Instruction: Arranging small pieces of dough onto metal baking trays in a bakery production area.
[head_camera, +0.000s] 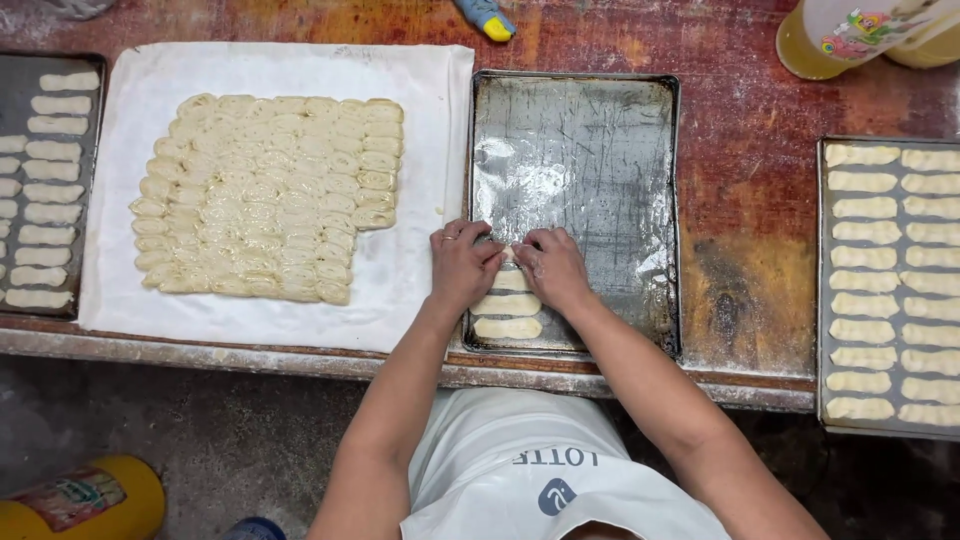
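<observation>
My left hand (461, 262) and my right hand (553, 266) meet over the near left corner of a greased metal tray (600, 150). Both hands press on a pale dough piece (509, 256) between their fingertips. Just below lie two shaped dough sticks (507, 316) on the same tray. To the left, a white cloth (420, 270) carries several rows of cut dough rolls (270, 195).
A dark tray (12, 80) at the far left and a metal tray (822, 300) at the right are both filled with dough sticks. Bottles (830, 35) stand at the back right. A yellow bottle (85, 497) lies on the floor. The table edge (250, 358) runs along the front.
</observation>
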